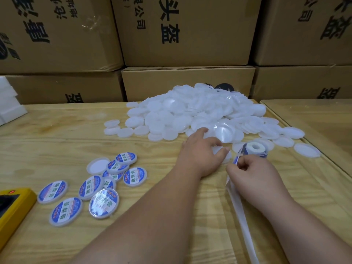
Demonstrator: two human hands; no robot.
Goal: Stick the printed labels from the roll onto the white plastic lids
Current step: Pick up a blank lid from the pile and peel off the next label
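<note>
While my left hand [202, 155] curled its fingers [221, 152] round a white lid [219, 150], my right hand [253, 171] pinched a label [236, 160] just beside the roll [254, 148].

A pale wooden bench [57, 141] with visible grain filled the lower part of the view. A second wooden surface [323, 119] stood just beside it on the right, with a narrow gap between them. Behind both, brown cardboard boxes [186, 31] printed with large black Chinese characters were stacked in rows, forming a wall across the whole background. White foam blocks [9, 103] were stacked at the far left edge. A yellow device [13, 208] sat at the lower left corner. Lighting was even and soft.
</note>
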